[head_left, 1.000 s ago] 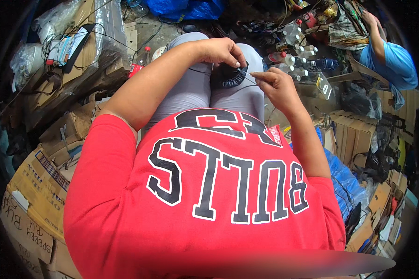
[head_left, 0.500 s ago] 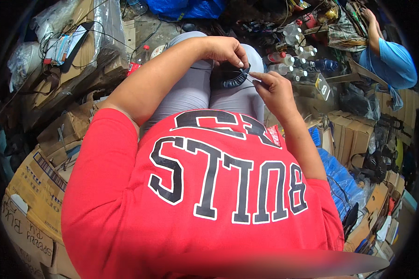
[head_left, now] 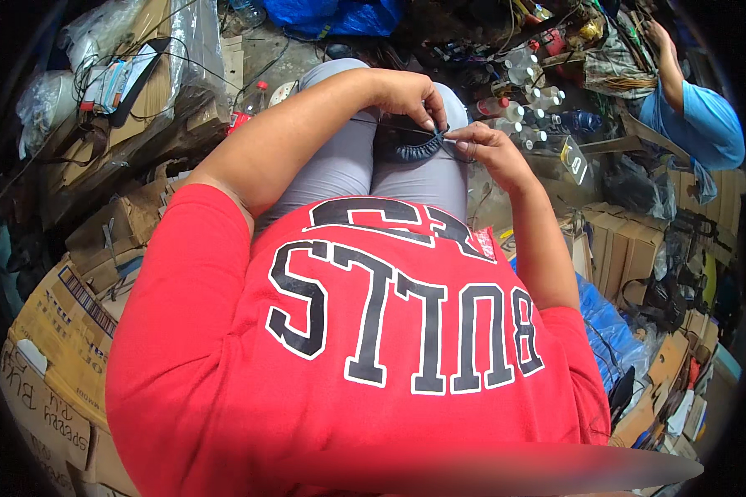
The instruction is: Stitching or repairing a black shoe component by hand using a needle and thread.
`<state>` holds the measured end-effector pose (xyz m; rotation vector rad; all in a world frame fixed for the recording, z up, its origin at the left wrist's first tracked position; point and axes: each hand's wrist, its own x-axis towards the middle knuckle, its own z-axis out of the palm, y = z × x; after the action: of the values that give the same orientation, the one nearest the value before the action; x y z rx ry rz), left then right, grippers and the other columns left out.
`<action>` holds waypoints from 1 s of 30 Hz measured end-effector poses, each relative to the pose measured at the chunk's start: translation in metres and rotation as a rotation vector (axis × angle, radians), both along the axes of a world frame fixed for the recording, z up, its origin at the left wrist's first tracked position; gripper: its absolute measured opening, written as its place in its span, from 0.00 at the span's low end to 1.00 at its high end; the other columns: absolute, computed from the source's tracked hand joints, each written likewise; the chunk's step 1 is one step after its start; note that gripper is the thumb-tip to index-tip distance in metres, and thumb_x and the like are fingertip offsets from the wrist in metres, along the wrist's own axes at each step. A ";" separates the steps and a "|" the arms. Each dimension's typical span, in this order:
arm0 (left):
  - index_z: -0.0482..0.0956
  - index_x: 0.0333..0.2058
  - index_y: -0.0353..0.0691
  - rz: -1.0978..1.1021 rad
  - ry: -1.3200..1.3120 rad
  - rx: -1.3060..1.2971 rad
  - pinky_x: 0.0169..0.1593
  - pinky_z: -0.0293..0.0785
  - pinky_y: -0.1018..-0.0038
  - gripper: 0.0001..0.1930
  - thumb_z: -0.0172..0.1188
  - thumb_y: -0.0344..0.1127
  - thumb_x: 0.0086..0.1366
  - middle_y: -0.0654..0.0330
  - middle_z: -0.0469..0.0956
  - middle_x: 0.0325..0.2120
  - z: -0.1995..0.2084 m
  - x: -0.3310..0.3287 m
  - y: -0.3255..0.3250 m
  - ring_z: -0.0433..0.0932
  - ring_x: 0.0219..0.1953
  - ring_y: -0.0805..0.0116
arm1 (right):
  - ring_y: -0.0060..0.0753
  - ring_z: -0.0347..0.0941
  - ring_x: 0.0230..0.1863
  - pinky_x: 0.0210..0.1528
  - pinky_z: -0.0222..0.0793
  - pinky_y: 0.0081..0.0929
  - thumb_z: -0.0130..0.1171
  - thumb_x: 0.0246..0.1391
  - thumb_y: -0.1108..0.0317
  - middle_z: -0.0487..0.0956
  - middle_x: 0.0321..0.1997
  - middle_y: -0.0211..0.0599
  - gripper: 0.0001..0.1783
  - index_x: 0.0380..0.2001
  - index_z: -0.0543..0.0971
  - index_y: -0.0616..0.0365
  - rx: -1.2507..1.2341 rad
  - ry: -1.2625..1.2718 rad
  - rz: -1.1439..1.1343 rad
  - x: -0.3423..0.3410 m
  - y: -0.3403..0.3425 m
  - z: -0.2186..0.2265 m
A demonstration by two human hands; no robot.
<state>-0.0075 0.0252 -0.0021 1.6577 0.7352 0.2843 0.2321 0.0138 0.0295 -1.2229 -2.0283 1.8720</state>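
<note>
Seated person, red shirt (head_left: 365,364), grey trousers. A round black padded ring (head_left: 406,142) lies on the lap, over the knees. Left hand (head_left: 406,93) curls over the ring's far edge, fingers pinched narrow at its right rim. Right hand (head_left: 482,142) meets it there, fingertips pinched on what looks like a thin wire or thread; too small to be sure. Cardboard boxes (head_left: 58,331) to the left, clear plastic bottles (head_left: 518,112) just beyond the hands. Another person in a blue shirt (head_left: 696,124) at far right.

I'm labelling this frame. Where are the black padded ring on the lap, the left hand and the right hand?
Black padded ring (head_left: 406,149), head view: lower rim.
Left hand (head_left: 406,91), head view: back.
Right hand (head_left: 485,145), head view: knuckles.
</note>
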 end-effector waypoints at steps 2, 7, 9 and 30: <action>0.79 0.41 0.38 -0.006 -0.010 0.016 0.44 0.69 0.77 0.14 0.61 0.30 0.53 0.63 0.80 0.33 0.001 0.002 0.001 0.75 0.36 0.75 | 0.21 0.66 0.41 0.45 0.59 0.19 0.59 0.49 0.70 0.72 0.38 0.26 0.13 0.39 0.80 0.59 -0.144 0.067 -0.041 0.003 0.004 -0.006; 0.80 0.40 0.38 0.005 -0.021 0.008 0.43 0.70 0.77 0.14 0.61 0.29 0.52 0.63 0.80 0.32 0.002 0.003 0.002 0.75 0.34 0.74 | 0.21 0.68 0.42 0.48 0.59 0.18 0.59 0.48 0.71 0.74 0.39 0.28 0.13 0.40 0.80 0.59 -0.188 0.104 -0.052 0.005 0.008 -0.014; 0.80 0.40 0.39 0.029 0.033 0.028 0.42 0.70 0.77 0.14 0.63 0.30 0.52 0.63 0.81 0.32 0.004 0.004 0.002 0.75 0.34 0.75 | 0.20 0.69 0.43 0.48 0.61 0.18 0.59 0.49 0.73 0.75 0.40 0.29 0.13 0.40 0.80 0.58 -0.184 0.122 -0.053 0.003 0.005 -0.015; 0.82 0.32 0.45 0.689 0.467 0.982 0.30 0.67 0.70 0.12 0.60 0.22 0.47 0.60 0.71 0.23 0.020 -0.017 -0.093 0.72 0.28 0.61 | 0.31 0.67 0.31 0.37 0.63 0.23 0.58 0.47 0.74 0.70 0.26 0.33 0.17 0.42 0.80 0.45 0.491 -0.138 -0.143 -0.015 -0.050 -0.003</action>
<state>-0.0250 -0.0679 0.0176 2.3667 1.7092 0.8626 0.2173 -0.0364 0.0268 -1.3315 -2.2148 1.1537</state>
